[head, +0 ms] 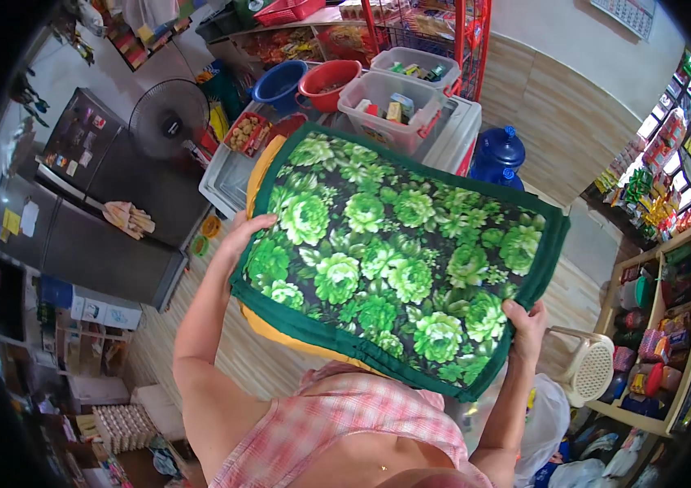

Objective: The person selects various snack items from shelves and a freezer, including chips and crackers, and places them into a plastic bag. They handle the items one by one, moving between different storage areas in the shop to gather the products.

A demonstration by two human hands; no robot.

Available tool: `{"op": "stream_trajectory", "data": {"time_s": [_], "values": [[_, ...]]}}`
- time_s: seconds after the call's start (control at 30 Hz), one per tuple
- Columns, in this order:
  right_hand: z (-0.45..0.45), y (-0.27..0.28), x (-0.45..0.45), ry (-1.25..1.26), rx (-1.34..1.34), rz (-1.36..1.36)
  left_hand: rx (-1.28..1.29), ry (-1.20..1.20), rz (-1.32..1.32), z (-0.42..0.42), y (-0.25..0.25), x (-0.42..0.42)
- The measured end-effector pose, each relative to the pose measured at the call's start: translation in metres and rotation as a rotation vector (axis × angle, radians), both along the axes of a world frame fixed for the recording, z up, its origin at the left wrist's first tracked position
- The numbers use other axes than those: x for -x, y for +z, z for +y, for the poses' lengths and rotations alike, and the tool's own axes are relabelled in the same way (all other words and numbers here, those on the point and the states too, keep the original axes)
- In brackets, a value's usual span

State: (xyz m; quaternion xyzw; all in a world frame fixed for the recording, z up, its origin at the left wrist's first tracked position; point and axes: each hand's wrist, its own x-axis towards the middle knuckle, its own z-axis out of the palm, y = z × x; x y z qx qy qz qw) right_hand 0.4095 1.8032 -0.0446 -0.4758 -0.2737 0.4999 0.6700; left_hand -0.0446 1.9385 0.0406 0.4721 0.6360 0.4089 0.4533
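Note:
Between my two hands I hold up a stack of folded cloth mats or covers. Its top piece, a dark floral cloth, bears green and white flowers and has a dark green border. Yellow cloth shows beneath it along the left and lower edges. My left hand grips the left edge, thumb on top and fingers hidden underneath. At the lower right edge, my right hand grips with its thumb on the flowers; its other fingers are mostly hidden.
Ahead stands a white chest freezer bearing a clear plastic bin, a red basin and a blue basin. A fan and refrigerator are at left. Blue water jugs, a plastic stool and a shelf stand at right.

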Motion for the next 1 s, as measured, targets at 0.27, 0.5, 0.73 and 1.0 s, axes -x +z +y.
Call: {"op": "stream_trajectory", "data": {"time_s": [0.27,0.5,0.73,1.0], "values": [[-0.009,0.005,-0.001,0.016,-0.021,0.069,0.008,-0.127,-0.093,0.011,0.002,-0.011],[-0.027,-0.018,-0.001,0.060,-0.047,0.034,0.256,-0.238,-0.045,0.047,0.017,0.010],[-0.023,-0.071,-0.012,0.021,0.055,0.007,-0.530,-0.076,1.365,0.100,-0.005,-0.050],[-0.026,-0.073,-0.005,-0.211,0.013,-0.082,-0.509,-0.343,1.280,0.209,-0.031,-0.234]]}}
